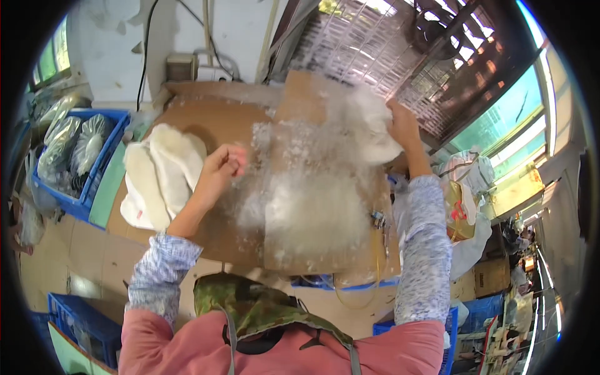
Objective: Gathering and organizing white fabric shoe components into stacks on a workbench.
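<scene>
My right hand (pixel 405 127), at the far right of the cardboard, is closed on the edge of a white fluffy piece (pixel 369 128), which is smeared by motion. My left hand (pixel 224 166) hovers over the middle of the brown cardboard (pixel 234 119) with its fingers curled in; whether anything is inside them is hidden. Left of that hand lies a small pile of white plush pieces (pixel 164 169). Between my hands, white fuzz (pixel 319 212) is spread thickly over the cardboard's near half, with loose tufts around it.
At the left stands a blue crate (pixel 81 203) holding clear plastic bags (pixel 90 144). A slatted, barred window (pixel 350 47) rises behind the cardboard. White bags (pixel 469 172) crowd the right side. Another blue crate (pixel 87 331) sits at the lower left.
</scene>
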### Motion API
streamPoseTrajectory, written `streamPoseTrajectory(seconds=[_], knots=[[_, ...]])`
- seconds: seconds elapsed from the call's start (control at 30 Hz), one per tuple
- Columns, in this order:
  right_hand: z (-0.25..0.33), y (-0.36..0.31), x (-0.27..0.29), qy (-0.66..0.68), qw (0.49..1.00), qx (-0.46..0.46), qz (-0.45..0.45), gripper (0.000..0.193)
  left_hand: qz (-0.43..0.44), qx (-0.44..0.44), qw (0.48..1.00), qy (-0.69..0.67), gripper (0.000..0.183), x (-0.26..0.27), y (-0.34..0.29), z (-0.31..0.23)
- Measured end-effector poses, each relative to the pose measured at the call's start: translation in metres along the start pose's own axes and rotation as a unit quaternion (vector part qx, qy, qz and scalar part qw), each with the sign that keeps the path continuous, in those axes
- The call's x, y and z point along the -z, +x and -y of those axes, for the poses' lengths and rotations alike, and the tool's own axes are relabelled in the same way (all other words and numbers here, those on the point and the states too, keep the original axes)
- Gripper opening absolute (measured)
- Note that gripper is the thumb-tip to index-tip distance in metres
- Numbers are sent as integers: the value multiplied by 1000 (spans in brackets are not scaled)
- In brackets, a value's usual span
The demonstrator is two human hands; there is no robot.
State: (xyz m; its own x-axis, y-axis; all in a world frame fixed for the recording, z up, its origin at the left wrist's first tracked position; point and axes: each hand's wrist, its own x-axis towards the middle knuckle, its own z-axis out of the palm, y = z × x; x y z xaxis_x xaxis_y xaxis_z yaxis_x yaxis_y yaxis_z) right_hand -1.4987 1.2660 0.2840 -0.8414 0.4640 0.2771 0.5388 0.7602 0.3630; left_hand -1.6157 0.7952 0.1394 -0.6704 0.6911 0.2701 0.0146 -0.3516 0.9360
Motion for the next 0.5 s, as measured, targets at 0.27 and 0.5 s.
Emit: streamPoseTrajectory(seconds=[0.27, 0.5], knots=[[54, -64, 78, 297, 928, 47, -219, 34, -102, -314, 926, 185, 47, -1, 34, -50], [131, -103, 146, 690, 692, 101, -184, 33, 199, -68, 881, 425, 34, -139, 82, 45]])
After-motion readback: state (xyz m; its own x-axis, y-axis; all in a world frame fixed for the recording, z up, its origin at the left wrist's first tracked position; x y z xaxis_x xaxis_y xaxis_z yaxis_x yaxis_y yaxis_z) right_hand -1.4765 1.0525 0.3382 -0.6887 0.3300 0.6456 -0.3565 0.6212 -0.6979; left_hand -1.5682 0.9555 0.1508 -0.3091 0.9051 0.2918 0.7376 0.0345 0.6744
